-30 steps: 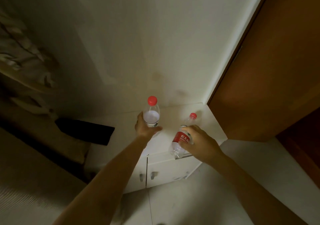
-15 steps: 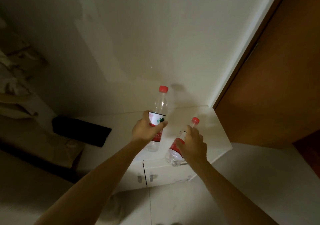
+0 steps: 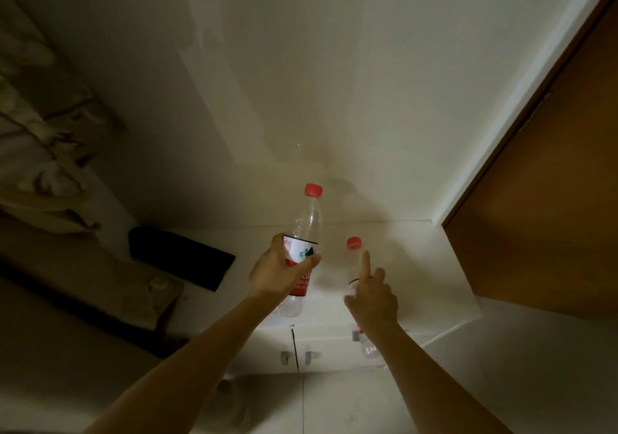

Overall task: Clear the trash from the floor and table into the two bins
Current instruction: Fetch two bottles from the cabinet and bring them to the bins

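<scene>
The left hand [image 3: 284,273] is clamped around the label band of the taller bottle [image 3: 306,249], thumb across the near side and fingers wrapped behind. That bottle stands close to upright in the grip, red cap at the top and clear base hanging just below the wrist, above the near part of the white cabinet top [image 3: 418,266]. Its long axis runs near to far in the picture, leaning only slightly right.

Right of it, the right hand [image 3: 373,299] is closed on the second bottle [image 3: 355,256], though less fully: the index finger sticks up along the neck and the other fingers curl around the body. This bottle also points cap-up and far, with its clear base showing below the wrist, in front of the cabinet doors [image 3: 321,350]. The 2 bottles sit near each other, roughly parallel, apart and not touching.

Each hand is already holding 1 piece of trash, lifted off the cabinet, so nothing is left to reach for here; the next move is a carry. Neither of the 2 bins shows in this view, so which way they lie from the hands cannot be told. My guess is the person must turn away from this corner, since only the wall, a dark flat object [image 3: 180,259] at the far left of the cabinet top and a brown door [image 3: 541,216] on the right lie ahead. The looser right grip looks like the likelier one to slip.
</scene>
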`<state>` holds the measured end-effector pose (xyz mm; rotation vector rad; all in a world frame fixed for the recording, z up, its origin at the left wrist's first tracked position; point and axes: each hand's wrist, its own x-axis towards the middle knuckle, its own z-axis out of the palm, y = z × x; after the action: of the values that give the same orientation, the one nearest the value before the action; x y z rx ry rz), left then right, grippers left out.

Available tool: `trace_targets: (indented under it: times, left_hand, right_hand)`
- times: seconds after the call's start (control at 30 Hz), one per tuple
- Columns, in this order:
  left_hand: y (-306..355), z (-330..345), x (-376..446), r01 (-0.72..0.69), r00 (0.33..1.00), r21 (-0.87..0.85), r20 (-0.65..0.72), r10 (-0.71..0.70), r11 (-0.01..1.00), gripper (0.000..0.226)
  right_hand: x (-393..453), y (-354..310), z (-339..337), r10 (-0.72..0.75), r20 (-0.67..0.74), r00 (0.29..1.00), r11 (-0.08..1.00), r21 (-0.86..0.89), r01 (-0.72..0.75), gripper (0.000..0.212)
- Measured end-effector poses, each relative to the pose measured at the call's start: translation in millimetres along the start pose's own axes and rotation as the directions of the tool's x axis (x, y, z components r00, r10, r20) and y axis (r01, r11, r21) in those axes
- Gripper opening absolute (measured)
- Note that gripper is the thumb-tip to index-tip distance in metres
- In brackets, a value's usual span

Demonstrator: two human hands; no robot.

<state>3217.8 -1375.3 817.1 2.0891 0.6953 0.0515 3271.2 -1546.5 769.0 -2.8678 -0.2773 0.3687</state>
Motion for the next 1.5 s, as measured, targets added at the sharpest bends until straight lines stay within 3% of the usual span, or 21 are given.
trace_targets:
  times: [0.1, 0.3, 0.5, 0.87, 1.2, 1.5]
  left_hand:
    - [0.3, -11.3, -1.9, -0.001, 1.0, -0.03, -0.024, 0.001, 1.0, 0.068]
    - [13.5, -50.4, -6.6, -0.055, 0.995, -0.125, -0.094, 0.043, 0.991, 0.074]
    - [37.8, -105.3, -30.0, -0.172, 0.973, -0.123, -0.175, 0.149, 0.977, 0.068]
    - [58.6, -187.6, -125.0, -0.325, 0.811, 0.052, -0.499, 0.307, 0.944, 0.073]
    - [44.7, -205.3, -226.4, -0.295, 0.579, -0.109, -0.81, 0.087, 0.949, 0.072]
    - [27.2, -163.1, -338.1, -0.227, 0.392, -0.268, -0.905, -0.164, 0.936, 0.083]
  right_hand:
    - [-0.5, -1.6, -8.0, -0.024, 0.028, 0.999, 0.998, 0.05, 0.023, 0.09]
    - [-11.0, -18.6, -59.3, -0.143, -0.004, 0.99, 0.937, 0.322, 0.137, 0.091]
    - [-46.1, -52.2, -116.6, -0.24, -0.168, 0.956, 0.832, 0.471, 0.292, 0.088]
    - [-116.4, -109.2, -170.5, -0.348, -0.401, 0.848, 0.587, 0.612, 0.53, 0.088]
    - [-150.1, -133.1, -184.0, -0.648, -0.371, 0.665, 0.359, 0.622, 0.696, 0.084]
    - [-211.2, -130.0, -163.5, -0.867, -0.258, 0.426, 0.118, 0.725, 0.678, 0.084]
